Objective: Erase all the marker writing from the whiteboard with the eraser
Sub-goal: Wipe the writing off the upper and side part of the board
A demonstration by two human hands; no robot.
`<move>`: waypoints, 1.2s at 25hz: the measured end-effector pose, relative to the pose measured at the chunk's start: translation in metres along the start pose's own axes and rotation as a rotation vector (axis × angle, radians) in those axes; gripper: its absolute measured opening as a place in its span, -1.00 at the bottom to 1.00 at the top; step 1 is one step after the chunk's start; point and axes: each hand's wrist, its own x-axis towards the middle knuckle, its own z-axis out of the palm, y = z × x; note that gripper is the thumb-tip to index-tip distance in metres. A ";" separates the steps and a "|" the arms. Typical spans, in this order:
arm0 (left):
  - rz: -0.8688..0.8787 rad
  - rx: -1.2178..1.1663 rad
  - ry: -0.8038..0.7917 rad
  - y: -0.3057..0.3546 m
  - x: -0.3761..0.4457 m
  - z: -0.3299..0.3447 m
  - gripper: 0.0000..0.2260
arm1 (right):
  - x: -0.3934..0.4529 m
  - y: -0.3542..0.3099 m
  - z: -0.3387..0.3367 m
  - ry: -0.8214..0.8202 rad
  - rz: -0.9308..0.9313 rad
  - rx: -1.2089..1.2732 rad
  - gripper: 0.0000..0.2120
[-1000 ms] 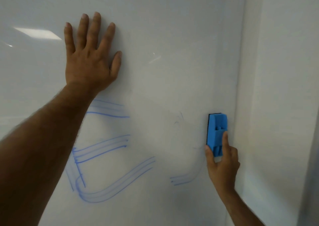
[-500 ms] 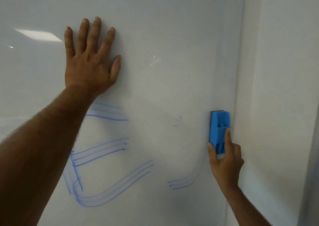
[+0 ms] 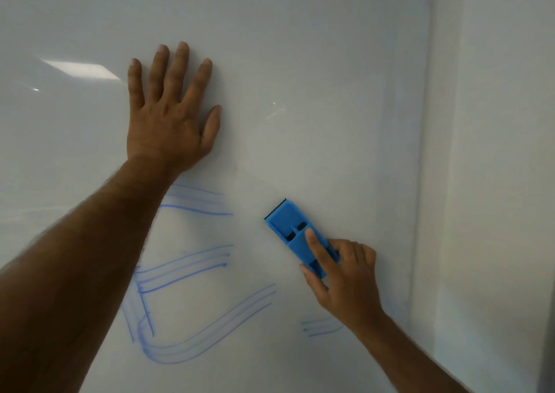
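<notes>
A person's left hand [image 3: 169, 119] lies flat against the glossy whiteboard [image 3: 315, 62], palm to the surface, fingers straight and slightly spread, thumb angled out to the right; the forearm runs down to the lower left corner of the view. A bright reflection of a ceiling light [image 3: 81, 69] shows on the board to the left of that hand. Below the wrist, blue marker writing [image 3: 192, 275] remains on the board: smeared parallel strokes just under the forearm, a second set of lines lower down, and a long curved band sweeping up to the right. To the right of these strokes, a blue eraser [image 3: 295, 236] sits pressed against the board, tilted with its upper end pointing up and left, a dark pad edge visible along that end. The right hand [image 3: 345, 275] grips the eraser's lower end, index finger laid along its back, thumb on its lower left side and the other fingers curled round its right edge. A short patch of blue lines [image 3: 318, 328] lies below the right hand, beside the wrist. Farther right, the board's edge meets a plain white wall [image 3: 495, 182].
</notes>
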 end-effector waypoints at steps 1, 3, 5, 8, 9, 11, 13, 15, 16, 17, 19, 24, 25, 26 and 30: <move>-0.001 -0.002 0.001 -0.001 0.000 0.000 -0.46 | 0.005 0.006 -0.002 0.008 -0.016 -0.024 -0.32; -0.003 -0.020 -0.005 -0.003 0.000 0.000 -0.45 | 0.022 0.014 -0.004 0.063 0.089 -0.013 -0.35; 0.014 -0.038 -0.003 -0.010 -0.001 -0.002 -0.45 | 0.045 0.015 -0.006 0.125 0.284 0.073 -0.35; 0.058 -0.058 0.007 -0.025 -0.002 -0.007 -0.47 | 0.072 0.002 -0.002 0.174 0.390 0.141 -0.32; 0.064 -0.061 0.014 -0.030 -0.002 -0.009 -0.48 | 0.077 -0.005 0.000 0.177 0.349 0.131 -0.33; 0.073 -0.060 0.028 -0.040 -0.003 -0.011 -0.49 | 0.079 -0.022 0.002 0.140 0.147 0.093 -0.35; 0.057 -0.061 0.031 -0.050 -0.005 -0.013 -0.49 | 0.073 -0.033 0.004 0.076 -0.168 0.032 -0.39; -0.005 -0.048 0.039 -0.061 -0.010 -0.016 -0.49 | 0.077 -0.028 0.002 0.054 -0.376 -0.016 -0.43; -0.029 -0.034 0.039 -0.066 -0.013 -0.018 -0.48 | 0.083 -0.023 0.001 0.062 -0.397 -0.024 -0.43; -0.038 -0.021 0.034 -0.068 -0.016 -0.019 -0.48 | 0.091 -0.018 -0.001 0.074 -0.369 -0.025 -0.42; -0.026 -0.006 0.022 -0.070 -0.019 -0.019 -0.47 | 0.111 -0.011 -0.004 0.114 -0.207 -0.013 -0.40; -0.013 0.000 0.022 -0.069 -0.020 -0.017 -0.47 | 0.148 -0.022 -0.002 0.176 0.106 0.103 -0.34; -0.010 -0.001 0.023 -0.070 -0.020 -0.017 -0.47 | 0.145 -0.029 -0.001 0.172 0.051 0.094 -0.34; -0.009 0.000 0.025 -0.070 -0.020 -0.017 -0.47 | 0.136 -0.035 0.000 0.155 -0.040 0.080 -0.35; -0.002 0.012 0.026 -0.070 -0.020 -0.017 -0.47 | 0.084 -0.032 0.000 0.041 -0.440 -0.005 -0.38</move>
